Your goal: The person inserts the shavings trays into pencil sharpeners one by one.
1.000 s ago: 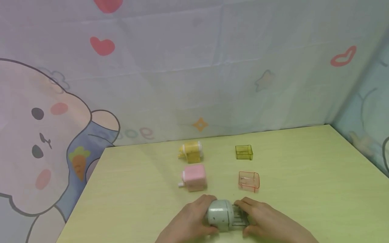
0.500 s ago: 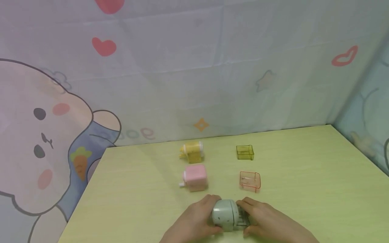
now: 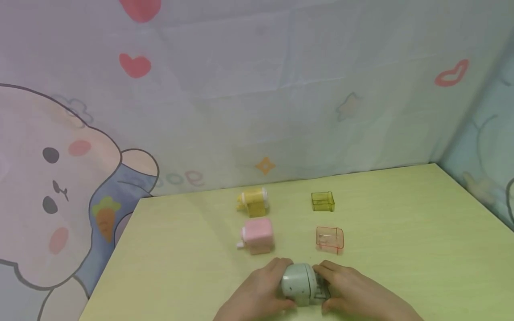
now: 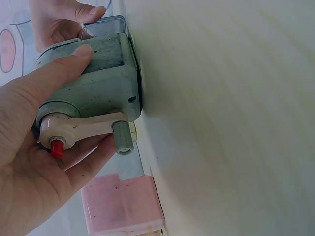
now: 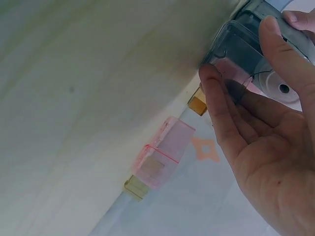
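Note:
A grey-green crank pencil sharpener [image 3: 296, 284] sits at the front of the table. My left hand [image 3: 261, 290] grips its body, thumb on one side and fingers on the other. In the left wrist view, its pale crank [image 4: 83, 128] with a red tip and a green knob faces the palm. On the opposite side, my right hand [image 3: 349, 287] holds the clear smoky drawer [image 5: 238, 46] between thumb and fingers. The drawer is partly inside the body, its outer part still showing. Behind the hands stands a pink sharpener [image 3: 258, 234], with a clear red-rimmed drawer [image 3: 330, 240] to its right.
A yellow sharpener [image 3: 254, 201] stands further back, with a clear yellow-green drawer [image 3: 323, 201] to its right. The pale yellow table [image 3: 401, 232] ends at a printed cloth backdrop [image 3: 225, 111], with another cloth [image 3: 486, 147] along the right side.
My left hand has moved right with the sharpener's body, and less of the drawer shows between body and right hand. Since half a second ago there is hardly any movement.

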The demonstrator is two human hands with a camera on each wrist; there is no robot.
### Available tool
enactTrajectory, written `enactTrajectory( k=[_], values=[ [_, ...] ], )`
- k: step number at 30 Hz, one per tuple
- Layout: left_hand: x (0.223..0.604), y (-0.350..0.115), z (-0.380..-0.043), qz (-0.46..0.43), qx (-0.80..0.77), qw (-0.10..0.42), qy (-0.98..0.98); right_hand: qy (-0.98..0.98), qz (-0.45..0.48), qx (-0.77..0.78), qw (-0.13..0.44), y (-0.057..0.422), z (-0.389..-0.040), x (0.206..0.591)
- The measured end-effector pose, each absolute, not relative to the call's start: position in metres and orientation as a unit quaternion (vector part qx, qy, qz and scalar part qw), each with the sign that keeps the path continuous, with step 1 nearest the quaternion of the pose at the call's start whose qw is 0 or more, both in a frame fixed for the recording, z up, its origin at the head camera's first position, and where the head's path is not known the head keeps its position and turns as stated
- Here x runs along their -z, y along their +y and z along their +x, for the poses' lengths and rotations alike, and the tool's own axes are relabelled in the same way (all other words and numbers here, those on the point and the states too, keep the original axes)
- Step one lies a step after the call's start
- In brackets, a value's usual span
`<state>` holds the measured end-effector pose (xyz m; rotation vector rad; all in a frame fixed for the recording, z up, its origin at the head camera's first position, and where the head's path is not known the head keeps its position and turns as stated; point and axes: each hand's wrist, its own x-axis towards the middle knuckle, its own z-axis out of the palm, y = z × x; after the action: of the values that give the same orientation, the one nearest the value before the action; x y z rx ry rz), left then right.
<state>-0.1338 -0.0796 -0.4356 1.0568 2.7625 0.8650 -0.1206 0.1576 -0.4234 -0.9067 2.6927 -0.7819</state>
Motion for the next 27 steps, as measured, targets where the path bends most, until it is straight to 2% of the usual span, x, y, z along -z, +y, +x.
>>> enactTrajectory(
  k=[5,14,27],
  values=[
    [0.4360,-0.0788,-0.1310,0.339,-0.287,0.034,0.895,0.905,-0.300,0.283,0.104,0.1565,-0.1203,0.4248],
    [0.4345,-0.0761,-0.1324,0.341,-0.285,0.035,0.895,0.904,-0.320,0.282,0.029,0.1528,-0.1176,0.4264],
    [0.4375,-0.0758,-0.1346,0.350,-0.285,0.032,0.892,0.898,-0.291,0.320,0.077,0.1486,-0.1194,0.4268]
  ],
)
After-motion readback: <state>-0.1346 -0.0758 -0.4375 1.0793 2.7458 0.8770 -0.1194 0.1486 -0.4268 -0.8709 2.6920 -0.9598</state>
